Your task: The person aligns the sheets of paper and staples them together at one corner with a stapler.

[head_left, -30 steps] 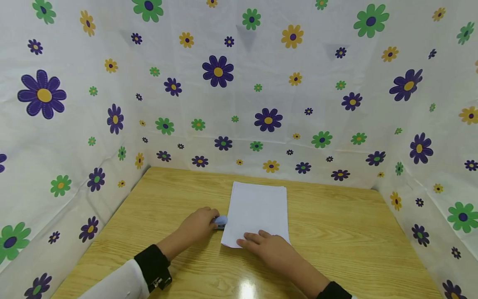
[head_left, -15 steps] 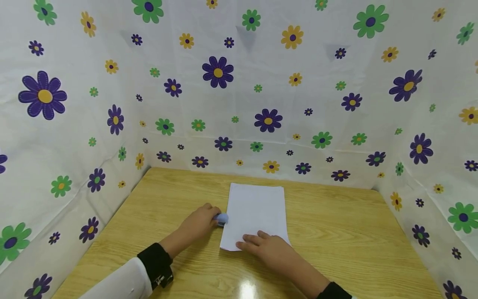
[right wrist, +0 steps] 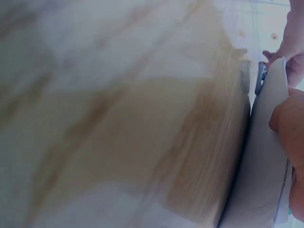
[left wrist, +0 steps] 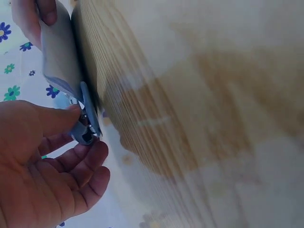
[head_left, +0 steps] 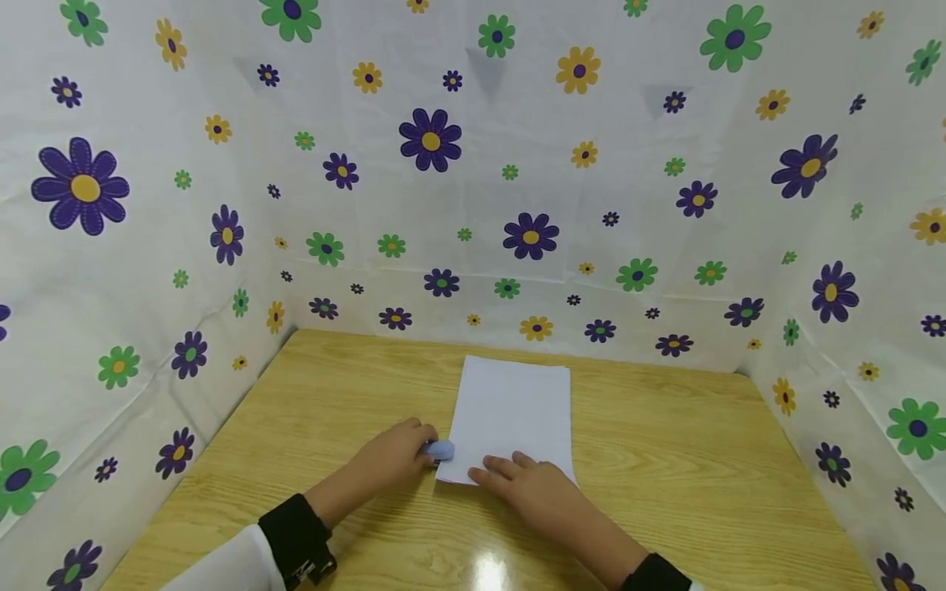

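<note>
The small blue stapler (head_left: 440, 450) sits at the near left corner of the white paper stack (head_left: 513, 410), mid-table toward the near edge. Left hand (head_left: 392, 455) pinches the stapler; right hand (head_left: 528, 484), fingers flat, presses the stack's near edge. Paper judged light, limp, prone to sliding; best held flat near the corner. Wooden table (head_left: 665, 460) offers open room right and left; floral cloth walls (head_left: 517, 164) bound three sides.

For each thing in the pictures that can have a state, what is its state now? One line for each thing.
White paper sheets: flat on the light wooden table, near end pressed down.
Small light-blue stapler: at the paper's near left corner, held; open or closed, cannot tell.
Left hand: fingers pinch the stapler.
Right hand: fingers rest flat on the paper.
</note>
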Tool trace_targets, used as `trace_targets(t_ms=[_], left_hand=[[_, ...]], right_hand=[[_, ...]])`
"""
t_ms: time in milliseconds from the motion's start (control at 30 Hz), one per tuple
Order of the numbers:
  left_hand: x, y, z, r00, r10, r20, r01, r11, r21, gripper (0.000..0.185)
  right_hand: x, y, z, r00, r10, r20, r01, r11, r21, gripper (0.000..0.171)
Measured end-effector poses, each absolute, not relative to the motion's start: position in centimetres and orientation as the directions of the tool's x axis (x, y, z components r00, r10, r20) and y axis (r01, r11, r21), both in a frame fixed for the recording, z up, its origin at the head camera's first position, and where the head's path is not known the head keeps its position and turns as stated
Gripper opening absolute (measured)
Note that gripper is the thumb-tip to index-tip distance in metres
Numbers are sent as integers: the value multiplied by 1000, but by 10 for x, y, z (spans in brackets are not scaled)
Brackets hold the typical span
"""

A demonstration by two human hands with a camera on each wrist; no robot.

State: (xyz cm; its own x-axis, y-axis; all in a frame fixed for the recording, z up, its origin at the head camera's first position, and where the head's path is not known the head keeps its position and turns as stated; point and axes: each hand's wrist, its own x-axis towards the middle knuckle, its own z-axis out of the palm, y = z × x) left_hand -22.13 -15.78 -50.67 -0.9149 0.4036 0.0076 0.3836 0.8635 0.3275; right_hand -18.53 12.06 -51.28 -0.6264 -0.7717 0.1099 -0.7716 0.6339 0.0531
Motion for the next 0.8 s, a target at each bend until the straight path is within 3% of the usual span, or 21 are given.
trace_targets(t_ms=[267, 533, 800], left_hand=[[-203, -158, -501, -906, 422, -28, 378, 838, 395, 18], [-197, -152, -501, -903, 428, -47, 380, 843, 380, 17], [-193, -148, -494, -896, 439, -64, 390, 848, 358, 18]], right_hand=[[-186, 115, -517, -668, -742, 58, -738, 670, 81, 53], [-186, 113, -518, -673, -738, 48, -725, 671, 155, 45], [-186, 114, -518, -679, -730, 86, -713, 682, 162, 19]])
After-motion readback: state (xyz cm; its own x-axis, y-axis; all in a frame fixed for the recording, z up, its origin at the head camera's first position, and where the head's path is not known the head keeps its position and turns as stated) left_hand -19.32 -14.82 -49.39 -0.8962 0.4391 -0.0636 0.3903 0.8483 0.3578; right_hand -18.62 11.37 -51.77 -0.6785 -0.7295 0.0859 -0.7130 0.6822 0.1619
